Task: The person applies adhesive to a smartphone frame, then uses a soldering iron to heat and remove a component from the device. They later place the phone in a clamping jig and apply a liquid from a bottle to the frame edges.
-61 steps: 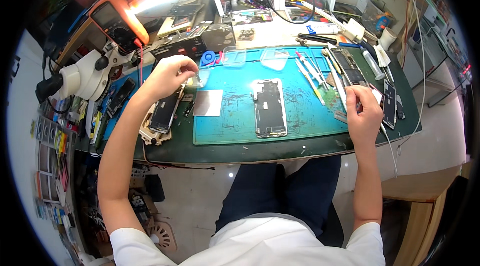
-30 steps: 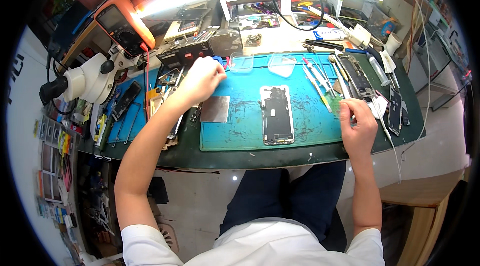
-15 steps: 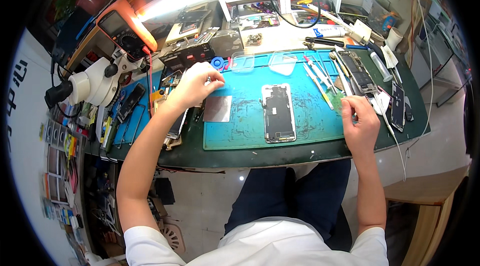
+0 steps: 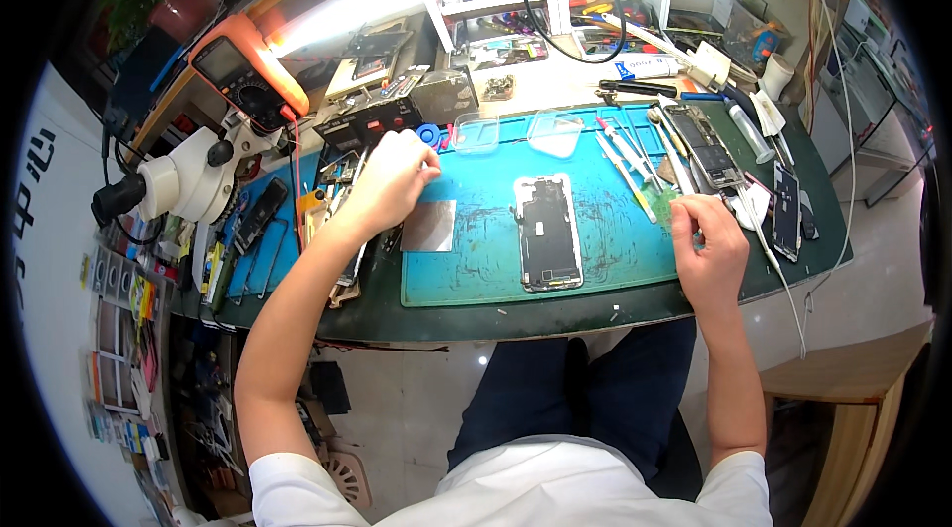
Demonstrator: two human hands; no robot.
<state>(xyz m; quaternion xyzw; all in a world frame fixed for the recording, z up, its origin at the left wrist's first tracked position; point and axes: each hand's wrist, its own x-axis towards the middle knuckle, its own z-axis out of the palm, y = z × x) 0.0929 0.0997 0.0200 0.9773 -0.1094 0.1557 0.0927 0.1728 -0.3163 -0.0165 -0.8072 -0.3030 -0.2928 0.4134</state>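
Left hand (image 4: 399, 180) near square plate (image 4: 428, 227), right hand (image 4: 712, 244) by right edge of blue mat (image 4: 627, 254). Both curled; cannot tell whether either grip holds anything. Phone part (image 4: 548, 241) lies between.

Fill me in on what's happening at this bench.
A person sits at a cluttered workbench, both hands raised and curled. The left hand is by the mat's left edge, near a square metal plate; the right hand is by its right edge. Whether either holds something small can't be made out. A dark phone part with a pale rim lies on the blue mat between them, touched by neither hand.
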